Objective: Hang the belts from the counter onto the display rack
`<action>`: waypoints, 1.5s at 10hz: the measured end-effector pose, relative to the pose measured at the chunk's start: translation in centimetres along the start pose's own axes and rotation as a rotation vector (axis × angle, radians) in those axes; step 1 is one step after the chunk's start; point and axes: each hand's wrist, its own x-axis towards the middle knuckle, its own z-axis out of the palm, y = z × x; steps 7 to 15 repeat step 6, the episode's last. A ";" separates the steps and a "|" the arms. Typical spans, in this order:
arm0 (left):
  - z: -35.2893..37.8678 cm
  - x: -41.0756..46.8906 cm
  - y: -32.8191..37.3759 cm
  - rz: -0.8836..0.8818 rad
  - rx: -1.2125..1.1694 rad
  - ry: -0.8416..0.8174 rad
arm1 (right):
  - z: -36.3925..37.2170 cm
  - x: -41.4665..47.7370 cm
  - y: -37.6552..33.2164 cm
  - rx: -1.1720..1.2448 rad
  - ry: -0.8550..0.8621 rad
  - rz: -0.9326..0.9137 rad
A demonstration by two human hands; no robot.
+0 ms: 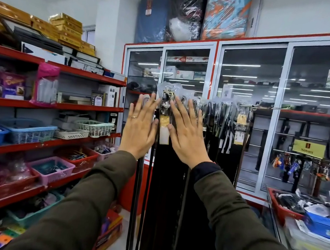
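Several dark belts [164, 187] hang in a tight row from the display rack [244, 105], their buckles wrapped in clear plastic, with white and yellow tags. My left hand [139, 127] is raised flat with fingers spread, against the leftmost belts. My right hand [188, 134] is held up the same way just right of a buckle with a yellow tag [164, 121]. Neither hand holds anything. More belts [222, 128] hang further right on the rail. The rack's rail is mostly hidden by the plastic wraps.
Red shelves [41, 146] with baskets and boxes run along the left. Glass-door cabinets [245, 114] stand behind the rack. A counter [283, 241] at the lower right carries a red basket [282, 211], a blue box and packets. A keychain stand [301, 163] is at right.
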 end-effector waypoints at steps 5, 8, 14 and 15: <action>4.1 0.4 -0.1 0.039 0.031 -0.151 | 0.4 -2.2 3.0 -0.066 -0.235 0.127; 3.5 0.0 1.8 -0.037 0.062 -0.092 | -3.0 -4.1 4.3 0.028 -0.167 0.088; 3.5 0.0 1.8 -0.037 0.062 -0.092 | -3.0 -4.1 4.3 0.028 -0.167 0.088; 3.5 0.0 1.8 -0.037 0.062 -0.092 | -3.0 -4.1 4.3 0.028 -0.167 0.088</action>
